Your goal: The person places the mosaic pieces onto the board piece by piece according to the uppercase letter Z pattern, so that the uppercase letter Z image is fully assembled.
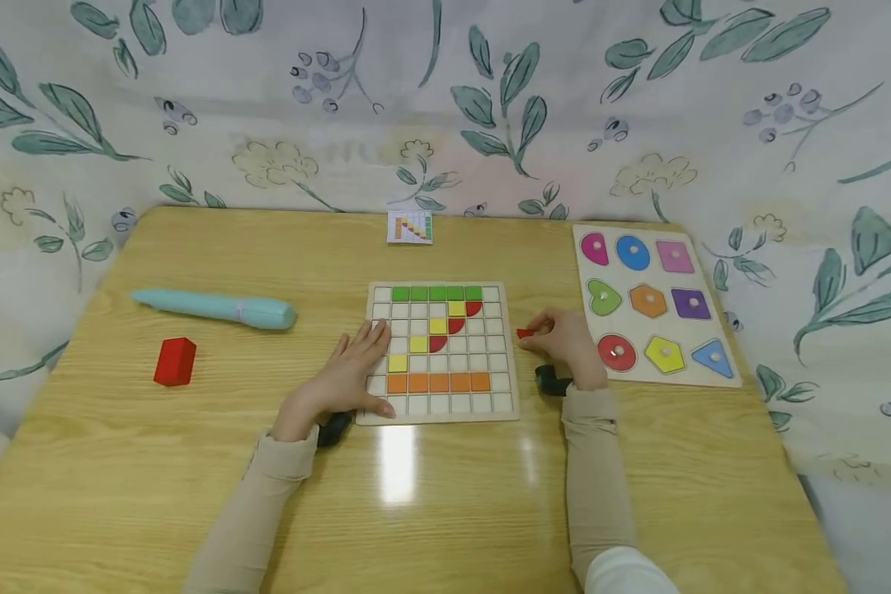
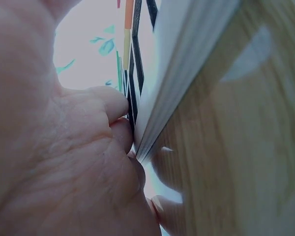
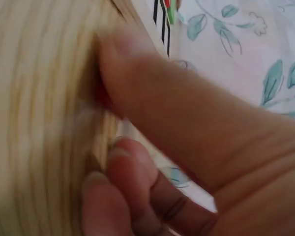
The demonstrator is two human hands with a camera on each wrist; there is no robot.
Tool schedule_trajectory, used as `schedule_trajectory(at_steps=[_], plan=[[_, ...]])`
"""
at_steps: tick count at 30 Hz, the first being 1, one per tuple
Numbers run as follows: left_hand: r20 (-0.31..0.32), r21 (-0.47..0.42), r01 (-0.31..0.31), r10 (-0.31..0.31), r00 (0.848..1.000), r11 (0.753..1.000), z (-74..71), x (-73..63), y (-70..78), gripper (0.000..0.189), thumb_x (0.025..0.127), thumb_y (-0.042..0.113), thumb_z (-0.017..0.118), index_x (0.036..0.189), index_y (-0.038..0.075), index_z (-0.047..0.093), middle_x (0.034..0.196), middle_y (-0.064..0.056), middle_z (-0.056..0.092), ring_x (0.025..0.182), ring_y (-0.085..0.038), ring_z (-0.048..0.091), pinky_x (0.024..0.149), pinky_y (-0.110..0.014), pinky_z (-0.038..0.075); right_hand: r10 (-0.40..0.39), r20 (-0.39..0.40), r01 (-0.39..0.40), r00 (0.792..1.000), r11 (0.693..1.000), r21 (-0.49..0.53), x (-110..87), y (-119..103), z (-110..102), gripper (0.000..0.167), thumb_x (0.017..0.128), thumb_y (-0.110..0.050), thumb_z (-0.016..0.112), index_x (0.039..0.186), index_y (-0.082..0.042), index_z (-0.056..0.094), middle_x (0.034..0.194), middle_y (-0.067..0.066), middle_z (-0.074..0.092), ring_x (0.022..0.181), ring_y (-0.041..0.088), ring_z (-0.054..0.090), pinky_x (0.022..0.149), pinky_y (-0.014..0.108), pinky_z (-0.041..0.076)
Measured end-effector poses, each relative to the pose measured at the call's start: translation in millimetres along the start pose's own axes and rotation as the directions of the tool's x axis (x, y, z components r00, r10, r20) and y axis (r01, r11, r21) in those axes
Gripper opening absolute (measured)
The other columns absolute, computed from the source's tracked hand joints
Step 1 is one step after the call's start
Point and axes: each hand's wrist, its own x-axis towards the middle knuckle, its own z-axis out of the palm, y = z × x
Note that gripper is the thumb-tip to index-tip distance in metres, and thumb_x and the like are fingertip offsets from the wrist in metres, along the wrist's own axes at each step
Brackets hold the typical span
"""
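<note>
A white square grid board [image 1: 438, 417] lies flat in the middle of the table, with green, yellow, red and orange pieces set in its squares. My left hand [image 1: 352, 371] rests on the board's left edge, fingers spread. In the left wrist view, that hand's fingers meet the edge of the board [image 2: 172, 73]. To the right of the board, low over the table, my right hand [image 1: 564, 338] pinches a small red piece [image 1: 524, 333]. The thumb mostly hides this red piece [image 3: 103, 96] in the right wrist view, so its full shape is unclear.
A puzzle board [image 1: 661, 330] with colored knobbed shapes lies at the right. Behind the grid board is a small pattern card [image 1: 410, 227]. On the left are a light blue pen-shaped case [image 1: 211, 308] and a red block [image 1: 174, 361]. Patterned cloth [image 1: 416, 107] hangs behind the table.
</note>
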Motion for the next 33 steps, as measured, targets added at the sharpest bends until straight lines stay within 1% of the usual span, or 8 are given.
schedule_trajectory(at_steps=[8,13,16,19,22,25,29,33], plan=[[-0.007,-0.019,-0.017,0.016,1.0,1.0,2.0,1.8,1.0,0.128,0.065,0.046,0.084,0.155,0.002,0.004,0.164,-0.014,-0.005,0.151,-0.034,-0.012,0.119,-0.059,-0.009,-0.095,-0.108,0.085,0.99,0.992,-0.091,-0.1,-10.5,7.0,0.024,0.085,-0.014,0.074,0.107,-0.008,0.069,0.097,0.013,0.069,0.088,0.026,0.061,0.078,0.034,0.048],[-0.004,-0.012,-0.015,0.015,1.0,1.0,3.5,0.5,-1.3,0.128,0.065,0.046,0.084,0.155,0.002,0.003,0.163,-0.014,-0.006,0.151,-0.034,-0.012,0.119,-0.059,-0.009,-0.063,-0.143,0.08,0.988,0.99,0.12,0.4,-18.7,11.7,0.033,0.087,-0.016,0.072,0.116,-0.005,0.061,0.106,0.015,0.068,0.093,0.026,0.068,0.083,0.035,0.054],[-0.009,-0.008,-0.018,0.018,1.0,1.0,2.6,-0.2,-1.1,0.128,0.065,0.046,0.084,0.155,0.002,0.003,0.164,-0.014,-0.005,0.151,-0.034,-0.012,0.119,-0.059,-0.008,-0.032,-0.179,0.08,0.983,0.96,0.269,0.7,-29.2,18.4,0.028,0.09,-0.015,0.069,0.114,-0.003,0.064,0.107,0.017,0.069,0.088,0.024,0.069,0.075,0.027,0.057],[-0.013,-0.009,-0.02,0.02,1.0,1.0,1.5,0.2,-0.5,0.128,0.065,0.045,0.084,0.155,0.002,0.004,0.163,-0.015,-0.005,0.151,-0.034,-0.012,0.119,-0.059,-0.008,-0.061,-0.196,0.133,0.979,0.917,0.375,1.5,-42.5,30.6,0.029,0.094,-0.011,0.062,0.121,-0.001,0.065,0.11,0.022,0.07,0.09,0.026,0.071,0.073,0.024,0.059],[-0.009,0.0,-0.023,0.023,1.0,1.0,0.7,1.5,0.7,0.128,0.065,0.045,0.084,0.155,0.003,0.004,0.163,-0.014,-0.005,0.151,-0.033,-0.011,0.119,-0.059,-0.008,-0.099,-0.147,0.157,0.984,0.877,0.455,0.9,-55.6,44.4,0.033,0.098,-0.006,0.053,0.13,0.001,0.06,0.116,0.024,0.067,0.097,0.029,0.071,0.078,0.025,0.059],[-0.007,0.001,-0.024,0.024,1.0,1.0,0.0,1.6,2.0,0.128,0.065,0.045,0.084,0.155,0.003,0.004,0.163,-0.015,-0.005,0.151,-0.034,-0.011,0.119,-0.059,-0.009,-0.105,-0.054,0.118,0.993,0.861,0.495,-0.9,-67.2,58.0,0.032,0.098,-0.006,0.053,0.128,0.003,0.059,0.114,0.024,0.068,0.094,0.029,0.072,0.078,0.026,0.059],[-0.011,-0.002,-0.011,0.011,1.0,1.0,-0.1,-0.3,1.2,0.128,0.065,0.044,0.085,0.155,0.002,0.004,0.163,-0.015,-0.005,0.151,-0.035,-0.011,0.119,-0.059,-0.009,-0.144,0.011,0.123,0.99,0.879,0.46,-4.1,-79.7,74.7,0.026,0.095,-0.008,0.059,0.118,0.003,0.065,0.101,0.021,0.071,0.077,0.021,0.072,0.069,0.024,0.06],[-0.011,0.001,-0.006,0.006,1.0,1.0,0.6,-1.1,-0.1,0.128,0.065,0.045,0.084,0.155,0.002,0.005,0.164,-0.014,-0.005,0.151,-0.035,-0.011,0.119,-0.059,-0.008,-0.252,-0.012,0.247,0.968,0.934,0.257,-8.3,-86.2,87.9,0.024,0.096,-0.014,0.059,0.115,-0.004,0.07,0.101,0.014,0.073,0.076,0.015,0.063,0.069,0.022,0.053]])
